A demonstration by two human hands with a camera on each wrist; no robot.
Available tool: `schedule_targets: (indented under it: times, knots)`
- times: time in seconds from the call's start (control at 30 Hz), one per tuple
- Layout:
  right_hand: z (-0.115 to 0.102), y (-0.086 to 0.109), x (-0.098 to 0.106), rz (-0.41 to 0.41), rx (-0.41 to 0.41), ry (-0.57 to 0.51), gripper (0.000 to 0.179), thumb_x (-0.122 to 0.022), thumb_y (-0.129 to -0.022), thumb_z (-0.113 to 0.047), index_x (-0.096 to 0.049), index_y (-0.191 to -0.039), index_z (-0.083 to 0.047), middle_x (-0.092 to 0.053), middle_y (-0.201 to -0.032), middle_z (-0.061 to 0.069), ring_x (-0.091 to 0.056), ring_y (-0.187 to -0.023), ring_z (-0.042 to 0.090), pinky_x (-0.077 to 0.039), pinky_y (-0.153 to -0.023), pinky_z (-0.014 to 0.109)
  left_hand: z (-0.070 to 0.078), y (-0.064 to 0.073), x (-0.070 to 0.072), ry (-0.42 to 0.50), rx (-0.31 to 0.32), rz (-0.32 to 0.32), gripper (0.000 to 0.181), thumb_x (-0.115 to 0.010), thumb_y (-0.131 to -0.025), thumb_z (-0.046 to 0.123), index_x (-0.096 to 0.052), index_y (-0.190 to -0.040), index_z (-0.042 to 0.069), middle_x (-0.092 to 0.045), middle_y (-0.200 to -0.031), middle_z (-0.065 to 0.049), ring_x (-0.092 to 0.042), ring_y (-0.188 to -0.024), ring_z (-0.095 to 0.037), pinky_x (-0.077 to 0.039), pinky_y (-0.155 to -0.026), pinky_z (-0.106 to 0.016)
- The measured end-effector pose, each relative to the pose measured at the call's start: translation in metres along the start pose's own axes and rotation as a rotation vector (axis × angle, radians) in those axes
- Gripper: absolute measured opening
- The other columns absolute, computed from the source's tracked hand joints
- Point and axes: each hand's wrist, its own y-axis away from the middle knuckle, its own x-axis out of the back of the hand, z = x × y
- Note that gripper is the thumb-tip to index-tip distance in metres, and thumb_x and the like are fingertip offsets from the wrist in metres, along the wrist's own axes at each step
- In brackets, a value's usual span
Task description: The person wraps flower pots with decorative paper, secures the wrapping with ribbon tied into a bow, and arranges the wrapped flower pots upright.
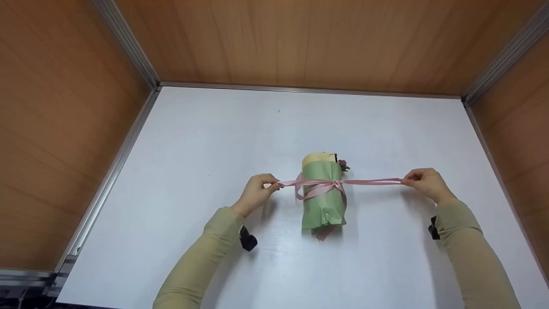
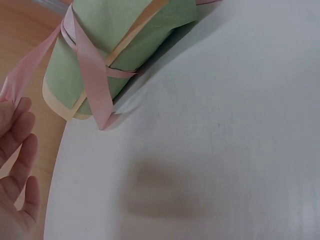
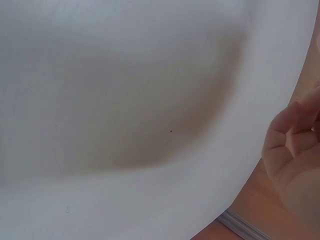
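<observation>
A bouquet wrapped in green and cream paper lies on the white table, a small red flower showing at its upper right. Round its middle runs a pink ribbon, knotted on top with a loop at the left. Thumb and fingers of my left hand pinch the ribbon left of the bouquet. Off to the right, my right hand pinches the other side, and the ribbon stretches straight between both hands. In the left wrist view a ribbon loop hangs down beside the wrap.
The white table is bordered by wood-grain panels at the back and both sides, with metal rails along the corners. Black wrist devices hang under both sleeves.
</observation>
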Motion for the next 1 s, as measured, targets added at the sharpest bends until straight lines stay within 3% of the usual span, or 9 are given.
schedule_targets:
  times: [0.3,0.4,0.5,0.6,0.7,0.8,0.9,1.0]
  knots:
    - [0.007,0.005,-0.004,-0.005,-0.005,0.057,0.027,-0.066,-0.089,-0.025,-0.066,-0.091,0.002,-0.058,-0.081,0.004,-0.045,-0.08,0.021,-0.037,-0.068,0.029,0.004,-0.002,0.003,-0.082,-0.001,0.029,0.015,-0.061,-0.09,0.006,-0.074,-0.087,-0.001,-0.068,-0.082,-0.008,-0.061,-0.083,-0.021,-0.046,-0.081,-0.037]
    - [0.005,0.002,-0.007,-0.014,-0.013,0.056,0.026,-0.066,-0.089,-0.024,-0.066,-0.091,0.002,-0.059,-0.083,0.005,-0.045,-0.081,0.021,-0.036,-0.07,0.03,0.002,-0.002,0.003,-0.058,0.037,0.026,0.016,-0.061,-0.091,0.008,-0.074,-0.088,-0.002,-0.069,-0.084,-0.011,-0.06,-0.084,-0.022,-0.044,-0.081,-0.037]
    - [0.002,-0.001,-0.006,-0.033,-0.038,-0.017,0.029,-0.066,-0.089,-0.026,-0.065,-0.095,0.003,-0.059,-0.085,0.004,-0.047,-0.082,0.018,-0.043,-0.07,0.027,0.002,-0.001,0.004,0.03,0.126,0.011,0.018,-0.06,-0.092,0.008,-0.073,-0.091,-0.003,-0.07,-0.084,-0.011,-0.061,-0.087,-0.019,-0.045,-0.085,-0.038]
    - [0.001,-0.001,-0.002,-0.071,-0.097,-0.211,0.029,-0.064,-0.091,-0.028,-0.063,-0.1,-0.001,-0.058,-0.088,-0.001,-0.051,-0.081,0.012,-0.05,-0.071,0.021,0.005,-0.002,0.003,0.177,0.234,-0.002,0.021,-0.057,-0.094,0.011,-0.072,-0.097,-0.002,-0.07,-0.075,-0.003,-0.063,-0.083,-0.014,-0.046,-0.085,-0.035]
    - [-0.004,-0.002,0.0,-0.11,-0.151,-0.512,0.018,-0.058,-0.095,-0.027,-0.059,-0.098,-0.009,-0.057,-0.082,-0.007,-0.053,-0.072,0.005,-0.051,-0.068,0.017,0.013,-0.006,0.0,0.363,0.311,0.003,0.026,-0.052,-0.096,0.014,-0.068,-0.108,-0.003,-0.067,-0.067,0.005,-0.065,-0.074,-0.009,-0.046,-0.078,-0.028]
    - [-0.013,-0.005,0.0,-0.13,-0.137,-0.825,0.01,-0.05,-0.099,-0.021,-0.053,-0.094,-0.012,-0.062,-0.075,-0.007,-0.055,-0.064,0.004,-0.051,-0.066,0.018,0.025,-0.016,-0.007,0.587,0.367,0.019,0.031,-0.047,-0.098,0.015,-0.061,-0.118,-0.005,-0.068,-0.069,0.008,-0.066,-0.072,-0.006,-0.046,-0.071,-0.023]
    - [-0.026,-0.009,-0.003,-0.127,-0.067,-1.085,0.01,-0.045,-0.101,-0.015,-0.05,-0.096,-0.009,-0.068,-0.081,-0.002,-0.062,-0.07,0.008,-0.053,-0.072,0.02,0.038,-0.028,-0.015,0.79,0.379,0.049,0.033,-0.043,-0.1,0.013,-0.054,-0.124,-0.008,-0.073,-0.088,-0.001,-0.068,-0.085,-0.009,-0.049,-0.078,-0.021]
    - [-0.038,-0.014,-0.008,-0.106,-0.005,-1.171,0.013,-0.043,-0.101,-0.017,-0.044,-0.109,-0.007,-0.067,-0.101,0.002,-0.064,-0.087,0.011,-0.052,-0.084,0.022,0.047,-0.039,-0.022,0.92,0.316,0.026,0.037,-0.038,-0.102,0.01,-0.043,-0.135,-0.008,-0.062,-0.125,-0.016,-0.06,-0.115,-0.02,-0.043,-0.101,-0.028]
